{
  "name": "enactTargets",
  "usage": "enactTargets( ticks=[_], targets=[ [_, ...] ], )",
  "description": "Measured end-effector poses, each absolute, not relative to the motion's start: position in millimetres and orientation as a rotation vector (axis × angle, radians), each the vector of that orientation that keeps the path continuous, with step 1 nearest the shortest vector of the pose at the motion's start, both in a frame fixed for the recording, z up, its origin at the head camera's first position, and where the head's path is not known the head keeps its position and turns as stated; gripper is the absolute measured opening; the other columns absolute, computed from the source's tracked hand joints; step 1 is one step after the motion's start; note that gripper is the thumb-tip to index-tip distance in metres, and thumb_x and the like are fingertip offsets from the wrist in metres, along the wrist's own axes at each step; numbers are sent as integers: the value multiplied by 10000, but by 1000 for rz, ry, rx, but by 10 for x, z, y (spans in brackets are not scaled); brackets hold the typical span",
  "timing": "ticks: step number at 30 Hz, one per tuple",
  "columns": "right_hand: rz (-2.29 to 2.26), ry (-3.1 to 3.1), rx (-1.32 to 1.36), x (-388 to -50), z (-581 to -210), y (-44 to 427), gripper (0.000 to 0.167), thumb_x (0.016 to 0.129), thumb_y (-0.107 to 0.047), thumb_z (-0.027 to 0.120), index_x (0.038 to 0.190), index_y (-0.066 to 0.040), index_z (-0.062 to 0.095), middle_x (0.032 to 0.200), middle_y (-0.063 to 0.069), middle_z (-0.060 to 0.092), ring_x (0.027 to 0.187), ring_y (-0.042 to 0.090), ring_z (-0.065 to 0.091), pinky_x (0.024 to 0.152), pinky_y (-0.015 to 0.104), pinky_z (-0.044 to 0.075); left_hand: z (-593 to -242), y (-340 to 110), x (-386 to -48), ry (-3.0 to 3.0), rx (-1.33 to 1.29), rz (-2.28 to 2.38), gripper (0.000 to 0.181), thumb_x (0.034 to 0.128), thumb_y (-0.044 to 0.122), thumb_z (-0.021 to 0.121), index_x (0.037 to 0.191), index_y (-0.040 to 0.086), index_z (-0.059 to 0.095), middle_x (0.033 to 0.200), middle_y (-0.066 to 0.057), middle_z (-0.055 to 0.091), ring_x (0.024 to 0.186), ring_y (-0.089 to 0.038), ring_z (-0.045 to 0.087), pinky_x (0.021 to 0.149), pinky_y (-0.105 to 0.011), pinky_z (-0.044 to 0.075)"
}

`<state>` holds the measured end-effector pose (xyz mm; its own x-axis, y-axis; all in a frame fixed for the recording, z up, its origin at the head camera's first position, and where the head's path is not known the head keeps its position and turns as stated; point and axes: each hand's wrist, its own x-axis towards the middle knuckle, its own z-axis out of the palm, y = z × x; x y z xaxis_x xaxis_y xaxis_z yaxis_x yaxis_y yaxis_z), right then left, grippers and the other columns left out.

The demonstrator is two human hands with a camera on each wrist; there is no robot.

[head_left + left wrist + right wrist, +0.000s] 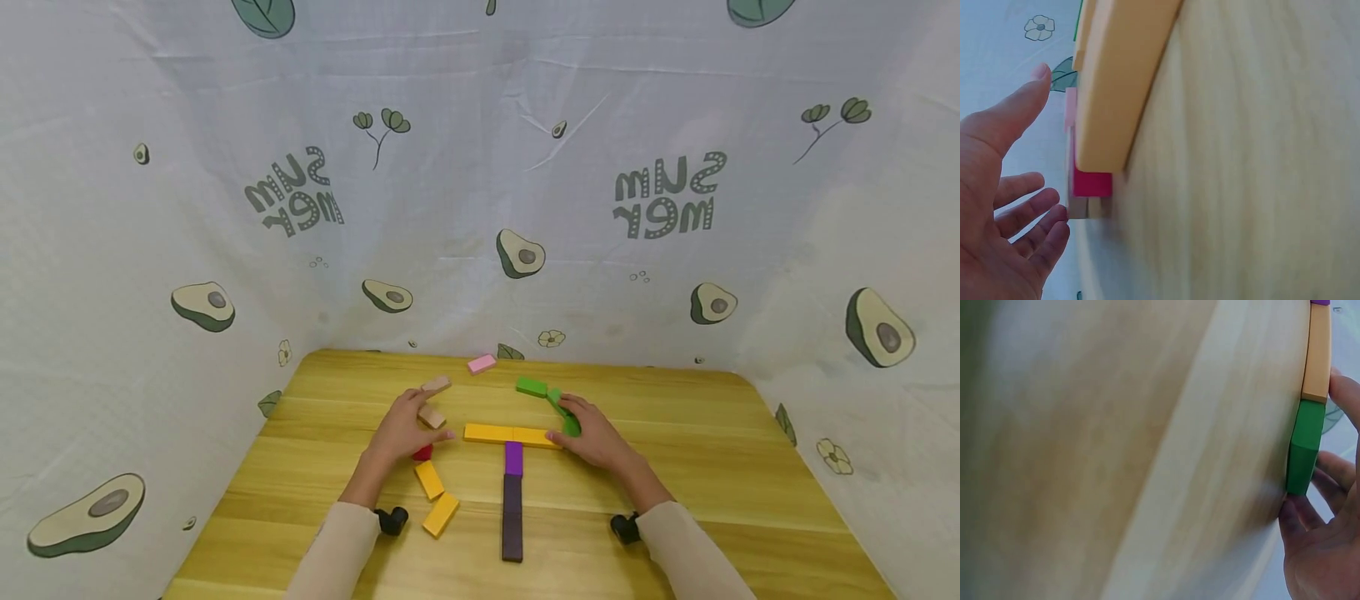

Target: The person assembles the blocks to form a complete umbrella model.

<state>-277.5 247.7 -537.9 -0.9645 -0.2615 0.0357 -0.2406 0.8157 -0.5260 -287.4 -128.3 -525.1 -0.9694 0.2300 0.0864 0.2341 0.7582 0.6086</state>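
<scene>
Midway across the worktop point(712, 475), a yellow row point(489, 433) meets a purple block point(513, 458) and dark blocks point(512, 518) running toward the near edge; the right hand point(597, 439), fingers loosely spread, has its thumb at the row's right end and fingertips at the green blocks point(532, 387). The left hand point(397, 427), open with thumb apart, is by the tan blocks point(432, 417) and red block point(423, 452), leftward of the row.

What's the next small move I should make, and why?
I'd probably nudge the green block beside your right hand gently into place: that hand's fingers are right at it, its thumb is by a yellow block, and your left hand seems to hold nothing.
</scene>
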Motion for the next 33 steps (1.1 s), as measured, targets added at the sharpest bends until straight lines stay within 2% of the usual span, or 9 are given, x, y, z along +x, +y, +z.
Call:
enactTargets(
  ticks=[4, 12, 17, 26, 33],
  targets=[
    [-851, 2961, -405, -2781, -5385, 2482, 815, 935, -517, 698, 1518, 3, 464, 1606, 231, 397, 1465, 503, 368, 1172, 680, 330, -5296, -1286, -2908, -2946, -321, -1029, 924, 771, 501, 891, 1493, 47, 538, 1441, -231, 533, 1271, -386, 565, 1076, -561, 501],
    [-865, 2960, -415, -2774, -5423, 2487, 820, 935, -523, 696, 1521, 0, 463, 1607, 221, 400, 1466, 496, 370, 1173, 676, 332, -5319, -1297, -2916, -2986, -206, -1006, 934, 769, 485, 898, 1454, -41, 542, 1344, -252, 587, 1180, -358, 605, 1034, -508, 534],
    [-861, 2967, -412, -2773, -5422, 2486, 820, 934, -521, 695, 1519, 4, 463, 1606, 224, 401, 1468, 496, 368, 1175, 674, 329, -5345, -1296, -2945, -2979, -194, -979, 890, 765, 476, 905, 1402, -54, 581, 1255, -228, 611, 1104, -325, 613, 1004, -487, 549],
    [-860, 2962, -410, -2771, -5415, 2480, 817, 934, -517, 697, 1521, 1, 463, 1610, 222, 400, 1471, 496, 364, 1178, 675, 325, -5356, -1294, -2951, -2943, -213, -1008, 755, 798, 390, 899, 1321, -81, 628, 1198, -224, 624, 1049, -325, 623, 958, -489, 567],
    [-876, 2954, -392, -2767, -5402, 2473, 814, 937, -509, 699, 1521, 4, 461, 1615, 225, 390, 1475, 502, 354, 1180, 677, 319, -5360, -1307, -2952, -2948, -255, -978, 727, 783, 410, 906, 1291, -51, 665, 1174, -193, 658, 1019, -291, 636, 929, -455, 578]
  ],
)
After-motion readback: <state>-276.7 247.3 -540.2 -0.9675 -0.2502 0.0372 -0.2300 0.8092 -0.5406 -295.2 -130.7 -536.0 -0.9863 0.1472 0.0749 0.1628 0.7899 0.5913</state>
